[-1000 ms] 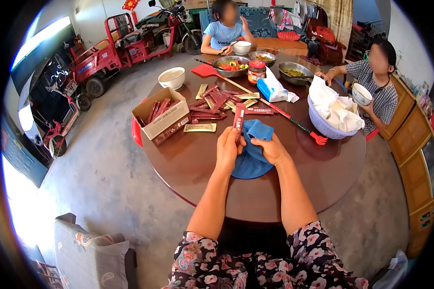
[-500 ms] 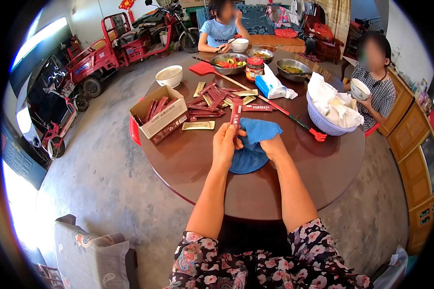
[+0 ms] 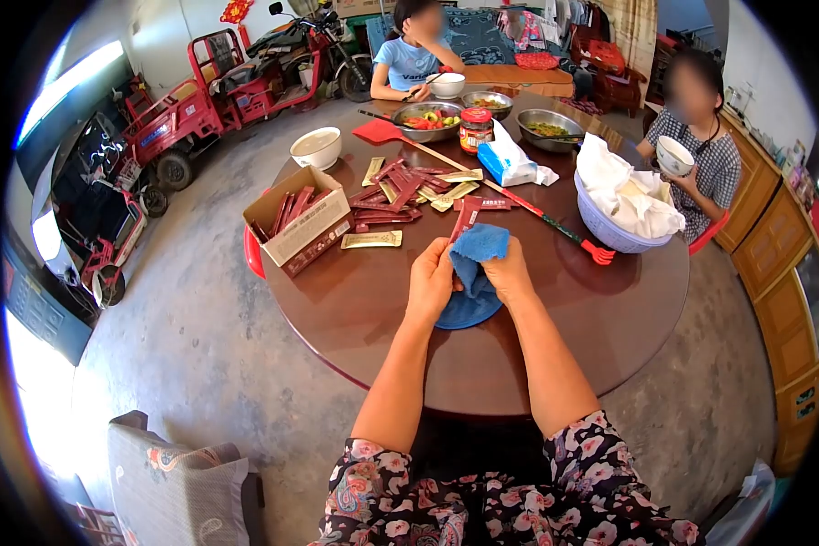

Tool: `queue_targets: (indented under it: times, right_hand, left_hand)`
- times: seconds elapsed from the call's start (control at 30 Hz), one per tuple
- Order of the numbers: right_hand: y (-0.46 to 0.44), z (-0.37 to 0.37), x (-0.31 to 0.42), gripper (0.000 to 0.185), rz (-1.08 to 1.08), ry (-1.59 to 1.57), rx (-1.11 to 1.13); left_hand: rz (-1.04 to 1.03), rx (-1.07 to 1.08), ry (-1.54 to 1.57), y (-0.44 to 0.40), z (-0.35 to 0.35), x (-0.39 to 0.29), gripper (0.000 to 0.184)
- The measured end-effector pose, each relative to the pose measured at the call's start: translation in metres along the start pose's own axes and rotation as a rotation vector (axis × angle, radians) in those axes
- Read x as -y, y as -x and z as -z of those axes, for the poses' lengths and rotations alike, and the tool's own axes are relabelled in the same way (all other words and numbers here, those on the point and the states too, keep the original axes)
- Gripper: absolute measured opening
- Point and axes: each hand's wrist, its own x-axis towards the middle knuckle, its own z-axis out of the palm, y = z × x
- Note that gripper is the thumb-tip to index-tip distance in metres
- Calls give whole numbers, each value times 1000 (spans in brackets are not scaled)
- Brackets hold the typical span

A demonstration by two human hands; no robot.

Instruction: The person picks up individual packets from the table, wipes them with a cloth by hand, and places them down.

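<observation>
Between the fingers of my left hand (image 3: 432, 284) is a dark red stick packet (image 3: 467, 217), tilted up to the right. My right hand (image 3: 511, 275) grips a blue cloth (image 3: 480, 244), which lies against the packet and partly covers it; the cloth's lower part rests on the round brown table (image 3: 373, 337). Beyond my hands lies a pile of red stick packets (image 3: 387, 215) mixed with several gold ones. One gold packet (image 3: 371, 239) lies apart in front. To the left, an open cardboard box (image 3: 302, 226) holds more red packets.
Behind the pile are a red back scratcher (image 3: 555, 221), a tissue pack (image 3: 510, 162), a red-lidded jar (image 3: 475, 130), metal food bowls (image 3: 548, 129) and a white bowl (image 3: 317, 146). A purple basket (image 3: 614, 232) stands right. Two people sit across the table with bowls.
The packet has gone from upright to leaning right, and the cloth in my right hand has moved left onto it. The person at the right has lowered their bowl slightly.
</observation>
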Motion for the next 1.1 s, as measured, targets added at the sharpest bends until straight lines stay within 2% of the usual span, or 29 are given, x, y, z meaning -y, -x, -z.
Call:
queue_targets:
  times: [0.1,0.2,0.3,0.47,0.6,0.67,1.0,1.1]
  right_hand:
    - [-3,2,-9,13,53,68,-20]
    - [-3,-1,-4,14,15,22,25]
    - [0,-3,10,12,-111,-35,30]
    - [-3,4,7,10,-143,-83,7]
    - [-4,5,17,13,-221,-255,-49]
    - [-13,22,1,15,-211,-308,-131]
    - [-6,5,18,18,-203,-144,-126]
    - [-8,14,10,20,-224,-238,-126]
  left_hand:
    - [-32,-40,-21,-1,0,4,18]
    - [-44,0,-53,-3,3,11,16]
    - [33,-13,-179,1,-1,2,16]
    - [-179,-12,-264,-2,-5,12,17]
    - [-179,36,-367,3,-2,-2,17]
    - [-67,118,-359,6,-4,-8,18]
    - [-116,15,-418,4,1,-5,18]
    - [-118,57,-445,6,-1,-9,19]
